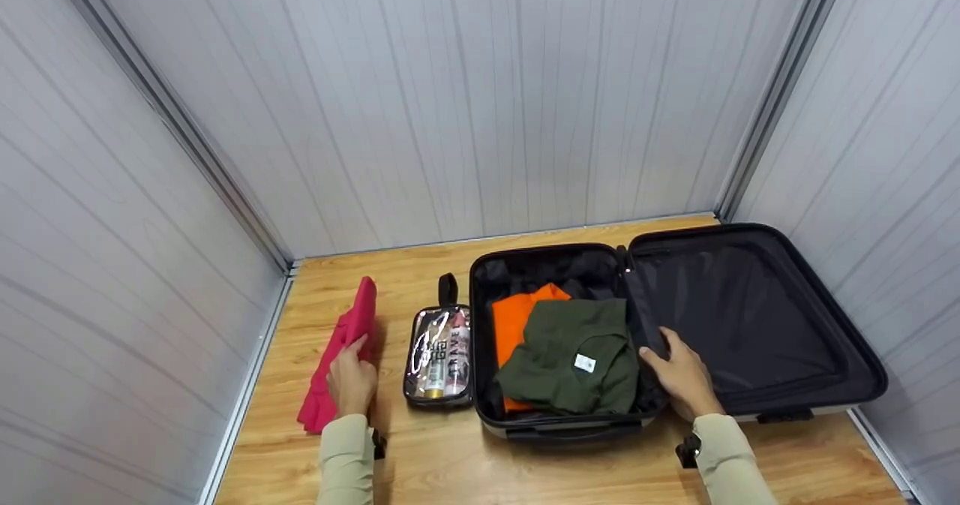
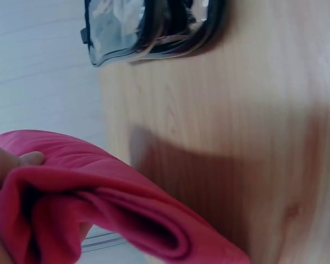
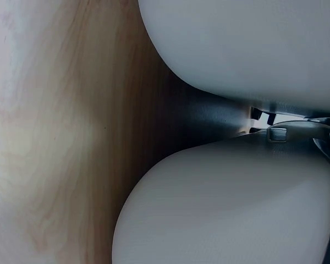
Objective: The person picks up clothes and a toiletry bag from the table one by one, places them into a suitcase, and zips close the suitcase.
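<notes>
My left hand (image 1: 352, 379) grips a folded pink garment (image 1: 358, 314) at the left, fingers and thumb around its fold. In the left wrist view the cloth's folded layers (image 2: 137, 214) tilt up over the floor, with a shadow beneath. An open black-lined suitcase (image 1: 574, 436) lies at the right. My right hand (image 1: 684, 376) is at its hinge side, thumb and fingers pinching a dark lining flap (image 1: 643, 314) between the two halves. Inside the left half, a dark green shirt (image 1: 577, 340) with a white label lies over an orange garment (image 1: 510, 321).
A clear toiletry pouch (image 1: 439, 355) with bottles stands against the suitcase's left side. The lid half (image 1: 750, 317) lies spread to the right, near the wall. Pale shells (image 3: 225, 203) and a metal hinge (image 3: 278, 133) fill the right wrist view. Panel walls (image 1: 495, 100) enclose the wooden floor (image 1: 427, 460).
</notes>
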{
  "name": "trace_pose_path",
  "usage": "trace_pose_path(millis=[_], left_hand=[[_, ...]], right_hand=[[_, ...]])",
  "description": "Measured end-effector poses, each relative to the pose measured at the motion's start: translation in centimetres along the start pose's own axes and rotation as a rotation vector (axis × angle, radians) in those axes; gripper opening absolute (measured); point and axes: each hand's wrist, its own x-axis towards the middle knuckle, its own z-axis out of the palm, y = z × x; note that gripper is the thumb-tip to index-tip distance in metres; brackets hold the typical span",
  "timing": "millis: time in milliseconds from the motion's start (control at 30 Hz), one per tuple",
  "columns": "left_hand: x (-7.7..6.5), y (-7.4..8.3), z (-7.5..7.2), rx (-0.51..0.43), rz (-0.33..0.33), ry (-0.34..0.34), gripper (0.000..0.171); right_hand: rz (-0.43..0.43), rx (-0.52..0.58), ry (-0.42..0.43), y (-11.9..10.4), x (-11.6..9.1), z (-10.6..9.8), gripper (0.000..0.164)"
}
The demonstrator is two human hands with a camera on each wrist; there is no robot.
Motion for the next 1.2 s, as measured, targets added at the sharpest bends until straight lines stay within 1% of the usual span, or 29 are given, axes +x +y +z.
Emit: trace_pose_path(millis=[200, 400, 600, 900, 1067, 1200], left_hand=[[0.1, 0.4, -0.4, 0.010, 0.012, 0.015, 0.059], [0.1, 0.8, -1.1, 0.008, 0.000, -0.001, 0.062], [0.2, 1.1, -1.9, -0.019, 0.012, 0.004, 0.062], [0.3, 1.5, -2.6, -0.029, 0.017, -0.018, 0.061], [0.4, 1.7, -2.8, -0.039, 0.010, -0.037, 0.061], [0.6, 1.8, -3.1, -0.038, 0.003, -0.038, 0.061]], right_hand=[[0.006, 0.010, -0.005, -0.1, 0.0, -0.1, 0.079], [0.005, 0.011, -0.010, -0.1, 0.1, -0.1, 0.079], [0.005, 0.011, -0.006, -0.2, -0.1, 0.0, 0.078], [0.011, 0.006, -0.006, 0.0, -0.2, 0.2, 0.079], [0.008, 0.009, 0.001, 0.0, -0.1, 0.1, 0.080], [0.004, 0.016, 0.000, 0.0, 0.0, 0.1, 0.081]])
